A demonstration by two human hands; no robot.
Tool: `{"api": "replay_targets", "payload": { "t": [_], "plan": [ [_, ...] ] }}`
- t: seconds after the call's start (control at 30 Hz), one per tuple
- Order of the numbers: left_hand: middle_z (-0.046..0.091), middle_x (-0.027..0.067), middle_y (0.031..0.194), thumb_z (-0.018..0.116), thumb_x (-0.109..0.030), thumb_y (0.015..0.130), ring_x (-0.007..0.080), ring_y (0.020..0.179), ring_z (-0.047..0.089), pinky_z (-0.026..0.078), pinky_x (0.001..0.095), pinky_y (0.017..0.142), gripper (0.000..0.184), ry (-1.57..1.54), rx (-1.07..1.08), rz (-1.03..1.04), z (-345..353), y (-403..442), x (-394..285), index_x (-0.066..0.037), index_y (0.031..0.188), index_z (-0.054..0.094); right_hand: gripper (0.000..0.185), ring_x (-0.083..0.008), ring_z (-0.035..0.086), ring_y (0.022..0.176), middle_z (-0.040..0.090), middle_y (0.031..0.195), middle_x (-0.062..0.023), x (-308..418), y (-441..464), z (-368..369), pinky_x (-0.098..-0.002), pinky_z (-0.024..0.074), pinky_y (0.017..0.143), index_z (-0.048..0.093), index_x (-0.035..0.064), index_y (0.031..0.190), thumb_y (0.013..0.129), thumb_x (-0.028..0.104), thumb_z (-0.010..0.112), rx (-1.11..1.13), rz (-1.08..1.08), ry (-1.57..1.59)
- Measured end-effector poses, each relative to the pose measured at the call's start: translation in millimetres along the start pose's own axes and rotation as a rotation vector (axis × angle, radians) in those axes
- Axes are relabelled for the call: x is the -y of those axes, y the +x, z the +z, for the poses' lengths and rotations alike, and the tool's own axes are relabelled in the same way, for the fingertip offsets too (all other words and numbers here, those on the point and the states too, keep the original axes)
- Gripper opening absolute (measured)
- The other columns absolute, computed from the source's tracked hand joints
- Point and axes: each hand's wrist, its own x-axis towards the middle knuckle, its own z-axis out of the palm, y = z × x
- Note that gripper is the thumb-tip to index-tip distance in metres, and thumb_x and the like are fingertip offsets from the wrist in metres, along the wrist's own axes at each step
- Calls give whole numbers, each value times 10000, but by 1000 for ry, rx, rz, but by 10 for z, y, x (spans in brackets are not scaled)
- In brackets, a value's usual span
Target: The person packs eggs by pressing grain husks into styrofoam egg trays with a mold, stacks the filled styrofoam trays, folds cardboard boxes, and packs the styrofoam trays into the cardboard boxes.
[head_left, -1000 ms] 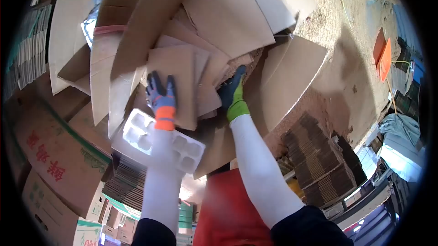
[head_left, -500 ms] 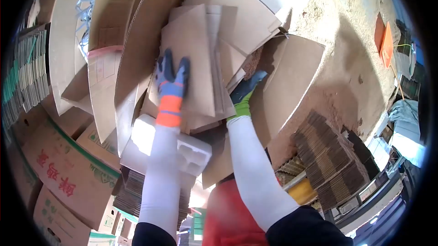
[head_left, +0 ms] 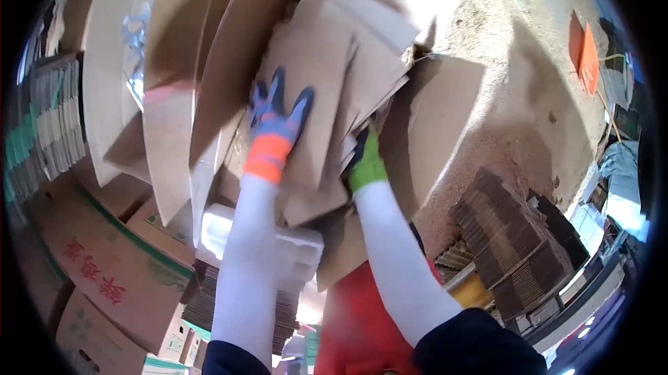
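The uneven, loose cardboard sheets (head_left: 323, 100) at the frame's upper centre could slide apart, since the left hand (head_left: 277, 121) only presses with spread fingers and the right hand's (head_left: 367, 158) are too hidden to judge.

An orange object (head_left: 589, 62) shows far right — a carton (head_left: 136, 264) with red characters, lower left.

See flat tan cardboard sheets (head_left: 316, 62) piled inside an open brown cardboard box (head_left: 445, 124) — nearer, a white moulded tray (head_left: 301, 248); near left, a red-lettered brown cardboard carton (head_left: 136, 264); near right, a stack of folded brown cardboard (head_left: 511, 232).
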Motion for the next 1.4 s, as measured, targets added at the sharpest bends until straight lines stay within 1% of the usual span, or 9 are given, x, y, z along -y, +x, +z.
{"api": "replay_targets", "payload": {
  "t": [0.23, 0.6, 0.67, 0.7, 0.83, 0.9, 0.93, 1.1, 1.4],
  "plan": [
    [294, 182, 1453, 394, -328, 965, 309, 1341, 274, 185, 368, 1109, 569, -338, -60, 281, -699, -1179, 214, 2, 1414, 277, 782, -199, 499, 1120, 492, 1260, -143, 102, -1903, 683, -297, 406, 958, 290, -4, 1376, 714, -47, 703, 87, -453, -501],
    [278, 201, 1455, 380, -385, 959, 299, 1333, 295, 254, 376, 1079, 628, -342, -181, 408, -1998, -2788, -306, 30, 1412, 249, 678, -156, 502, 1106, 502, 1256, -104, 461, -4194, 627, -298, 412, 946, 357, 5, 1315, 747, 26, 728, 487, -690, -337],
    [287, 155, 1448, 380, -281, 981, 246, 1282, 319, 266, 353, 1080, 560, -924, -53, 151, -2224, -2910, -708, 1, 1432, 207, 616, -146, 509, 1074, 516, 1224, -96, 470, -4507, 387, -298, 427, 928, 400, 0, 1283, 759, 45, 721, 531, -601, -367],
    [494, 121, 1236, 431, -396, 948, 258, 1049, 493, 393, 398, 964, 596, -728, -12, 151, -2253, -2885, -455, 21, 1365, 346, 604, -146, 507, 1057, 510, 1200, -76, 442, -4615, 353, -299, 427, 928, 413, 0, 1273, 756, 46, 723, 551, -571, -255],
    [410, 174, 1337, 410, -383, 951, 320, 1185, 411, 316, 424, 1027, 590, -176, -107, 1047, -2688, -3223, -1806, 17, 1378, 334, 680, -165, 474, 1110, 482, 1240, -62, 1259, -6314, 145, -292, 399, 972, 364, -12, 1326, 757, 62, 731, 229, -731, -299],
    [369, 201, 1387, 400, -376, 952, 351, 1252, 371, 278, 437, 1058, 587, -36, -245, 1404, -2891, -3609, -2547, 15, 1384, 328, 745, -140, 387, 1217, 399, 1361, -91, 1142, -6048, 29, -261, 353, 1000, 245, -10, 1408, 809, 55, 683, 247, -1257, 19],
    [348, 214, 1413, 395, -373, 953, 366, 1286, 350, 258, 444, 1074, 586, -21, -288, 1533, -2970, -3846, -2866, 14, 1388, 325, 897, -146, 267, 1304, 314, 1434, -91, 1116, -5897, -165, -275, 229, 1087, 150, -11, 1436, 771, 119, 738, 315, -1046, 157],
    [315, 206, 1437, 423, -311, 957, 354, 1314, 301, 211, 416, 1095, 551, -499, 196, 1547, -3208, -5395, -4014, 17, 1388, 324, 718, -152, 349, 1195, 391, 1327, -68, 1514, -7040, -957, -274, 276, 1008, 244, 26, 1367, 811, 131, 686, 193, -1484, 285],
    [374, 236, 1386, 510, -271, 917, 381, 1287, 341, 292, 424, 1048, 509, -227, 153, 2219, -3058, -9242, -5052, -65, 1369, 400, 302, -147, 556, 881, 585, 1017, -48, 1741, -9507, -3482, -272, 464, 757, 541, 98, 1147, 857, 134, 619, -149, -2026, 811]
  ]
}}
